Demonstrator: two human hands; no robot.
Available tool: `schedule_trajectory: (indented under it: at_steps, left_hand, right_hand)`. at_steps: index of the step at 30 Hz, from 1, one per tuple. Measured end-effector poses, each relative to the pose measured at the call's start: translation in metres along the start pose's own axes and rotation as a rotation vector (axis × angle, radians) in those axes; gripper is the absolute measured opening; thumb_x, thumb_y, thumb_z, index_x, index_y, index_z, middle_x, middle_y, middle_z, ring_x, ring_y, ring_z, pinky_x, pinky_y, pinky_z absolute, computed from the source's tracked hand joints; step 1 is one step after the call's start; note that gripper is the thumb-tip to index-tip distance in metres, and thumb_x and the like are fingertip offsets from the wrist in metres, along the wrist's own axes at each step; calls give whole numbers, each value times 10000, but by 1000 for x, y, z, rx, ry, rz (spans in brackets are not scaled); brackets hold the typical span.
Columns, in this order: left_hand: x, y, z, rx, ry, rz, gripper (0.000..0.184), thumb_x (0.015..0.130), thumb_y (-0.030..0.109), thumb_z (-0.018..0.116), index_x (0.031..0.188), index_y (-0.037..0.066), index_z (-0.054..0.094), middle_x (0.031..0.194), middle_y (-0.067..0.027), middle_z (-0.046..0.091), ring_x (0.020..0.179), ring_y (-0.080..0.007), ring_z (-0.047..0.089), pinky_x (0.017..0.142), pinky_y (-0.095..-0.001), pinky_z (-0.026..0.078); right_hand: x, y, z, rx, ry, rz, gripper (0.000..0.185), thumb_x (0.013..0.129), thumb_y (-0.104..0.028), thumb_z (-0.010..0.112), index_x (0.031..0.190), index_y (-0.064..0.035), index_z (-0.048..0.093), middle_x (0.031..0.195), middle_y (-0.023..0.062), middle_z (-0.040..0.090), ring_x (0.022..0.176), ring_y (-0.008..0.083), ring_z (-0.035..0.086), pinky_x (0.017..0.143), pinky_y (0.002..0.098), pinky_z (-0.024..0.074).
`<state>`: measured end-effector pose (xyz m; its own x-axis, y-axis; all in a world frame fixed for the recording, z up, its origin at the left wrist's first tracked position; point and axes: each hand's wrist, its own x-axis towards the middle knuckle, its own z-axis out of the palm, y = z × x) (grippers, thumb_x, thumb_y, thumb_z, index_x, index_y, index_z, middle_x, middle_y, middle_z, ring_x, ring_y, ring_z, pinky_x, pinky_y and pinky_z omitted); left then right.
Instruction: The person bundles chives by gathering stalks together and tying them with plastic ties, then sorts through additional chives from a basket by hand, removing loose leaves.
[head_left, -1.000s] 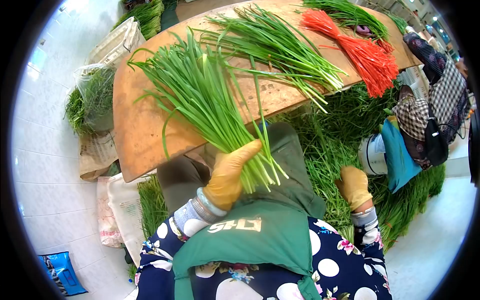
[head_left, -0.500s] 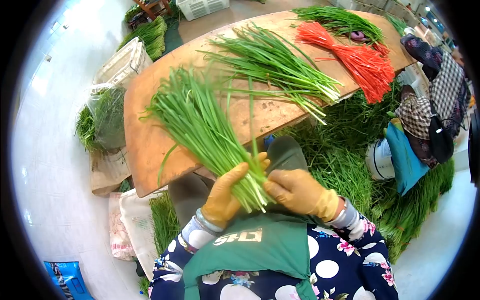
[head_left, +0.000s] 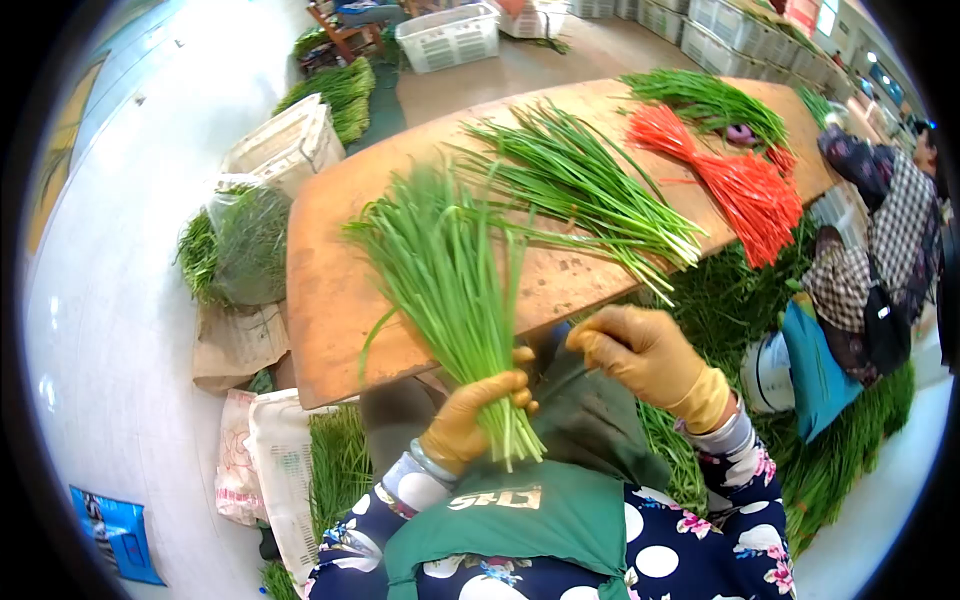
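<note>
My left hand (head_left: 472, 420), in a yellow glove, is wrapped round the lower stems of a bunch of long green leaves (head_left: 440, 270). The leafy end leans over the wooden table (head_left: 330, 340), and the pale stem ends stick out below my fingers. To the right of the bunch, my right hand (head_left: 650, 360), also gloved, is raised near the table's edge, apart from the bunch, its thumb and fingers pinched together; what they hold, if anything, is too small to make out. A second bunch (head_left: 600, 190) lies on the table beside red strips (head_left: 725, 180).
Another green bunch (head_left: 705, 100) lies at the table's far end. A co-worker (head_left: 890, 240) sits at the right, near a white bucket (head_left: 768, 375) and a blue-green cloth (head_left: 815, 370). Loose greens (head_left: 850, 470) cover the floor there. Crates (head_left: 285, 145) and a filled plastic bag (head_left: 250, 240) stand left.
My right hand came from the floor greens to the stems, then moved away up and right. My left hand still grips the bunch, now more upright. The view has shifted, showing more background.
</note>
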<state>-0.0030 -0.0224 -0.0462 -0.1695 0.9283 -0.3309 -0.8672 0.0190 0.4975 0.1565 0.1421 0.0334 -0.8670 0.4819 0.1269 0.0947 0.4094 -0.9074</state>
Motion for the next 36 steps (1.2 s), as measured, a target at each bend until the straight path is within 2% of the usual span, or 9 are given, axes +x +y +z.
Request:
schedule_trajectory:
  at_steps: [3, 8, 13, 15, 17, 19, 25, 33, 36]
  left_hand:
    - [-3, -3, 0, 6, -1, -20, 340, 884, 53, 626, 1215, 24, 552, 825, -31, 563, 735, -145, 575, 759, -327, 521]
    - [0, -7, -14, 26, -3, -53, 386, 886, 78, 642, 1253, 30, 534, 864, -43, 601, 761, -155, 614, 760, -306, 525]
    - [-2, -5, -11, 33, -5, -8, 345, 875, 60, 644, 1207, 22, 558, 859, -44, 614, 745, -141, 624, 713, -291, 542]
    - [-4, -4, -9, -5, -27, -22, 343, 872, 59, 647, 1203, 21, 561, 857, -39, 609, 743, -142, 622, 701, -292, 541]
    - [-4, -4, -10, -16, -25, -18, 344, 870, 60, 650, 1202, 27, 564, 856, -34, 609, 741, -143, 622, 697, -292, 541]
    - [-3, -5, -11, 5, -23, -12, 350, 864, 67, 662, 1202, 47, 572, 854, -24, 610, 736, -147, 621, 691, -293, 541]
    - [0, -9, -9, 77, 44, 42, 301, 863, 67, 665, 1155, 49, 592, 853, -28, 613, 732, -151, 625, 679, -301, 547]
    - [5, -16, 1, 100, 146, 131, 276, 845, 34, 673, 1110, 35, 594, 820, -41, 622, 688, -161, 621, 641, -298, 550]
    - [-2, -5, -1, 117, 45, 62, 387, 837, 18, 673, 1205, 36, 557, 892, -45, 622, 748, -172, 636, 706, -310, 555]
  right_hand:
    - [41, -16, -4, -292, 2, -283, 148, 875, -99, 630, 1009, -50, 670, 887, 103, 661, 793, 198, 637, 700, 292, 500]
    - [150, -1, 50, -640, 42, -619, 455, 800, -82, 607, 1248, -106, 526, 1225, 160, 574, 982, 370, 603, 833, 417, 511]
    - [181, 8, 68, -838, -159, -555, 364, 827, -123, 592, 1189, -132, 560, 1020, 117, 608, 910, 344, 609, 777, 415, 513]
    - [169, 2, 59, -906, -84, -773, 257, 824, -91, 564, 1079, -109, 586, 856, 114, 588, 806, 325, 619, 702, 403, 521]
    - [141, -19, 46, -974, -116, -760, 206, 828, -111, 570, 1033, -103, 593, 829, 111, 583, 794, 314, 615, 677, 396, 517]
    - [99, -40, 32, -1117, -179, -504, 289, 835, -131, 602, 1125, -131, 597, 833, 113, 576, 806, 313, 591, 697, 410, 479]
    - [-4, -38, -19, -1050, 54, -630, 450, 762, -137, 684, 1202, -110, 593, 730, 50, 470, 705, 270, 526, 644, 390, 440]
    - [-77, -6, -9, -810, 11, -205, 278, 800, -107, 670, 1075, -92, 637, 723, 77, 503, 692, 286, 539, 618, 390, 440]
    - [-65, 0, -11, -758, 91, -222, 200, 834, -92, 646, 1033, -67, 646, 685, 105, 520, 641, 308, 533, 590, 395, 442]
